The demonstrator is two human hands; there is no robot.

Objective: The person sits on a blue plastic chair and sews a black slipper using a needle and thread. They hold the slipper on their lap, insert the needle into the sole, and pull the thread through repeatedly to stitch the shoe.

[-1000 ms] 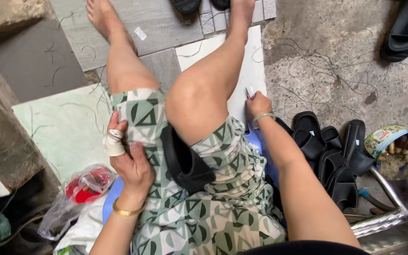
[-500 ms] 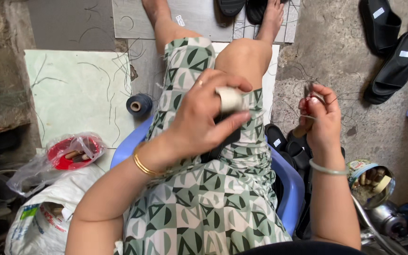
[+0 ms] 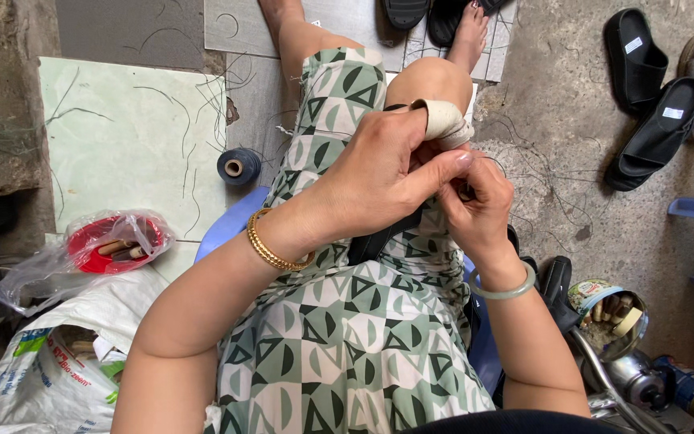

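My left hand and my right hand meet over my lap, above my right knee. A pale cloth wrap covers my left index finger. My left thumb presses against my right fingertips, which pinch something small and thin that the fingers hide. Under both hands a black sandal piece lies on my green patterned dress. A gold bangle circles my left wrist and a pale green one my right.
A dark blue thread spool stands on the floor beside a pale green tile. A red bowl in a plastic bag and a white sack lie left. Black sandals and a filled tin can are right.
My hands rose from beside my thighs to my lap. The right hand, apart from the left half a second ago, now touches its thumb.
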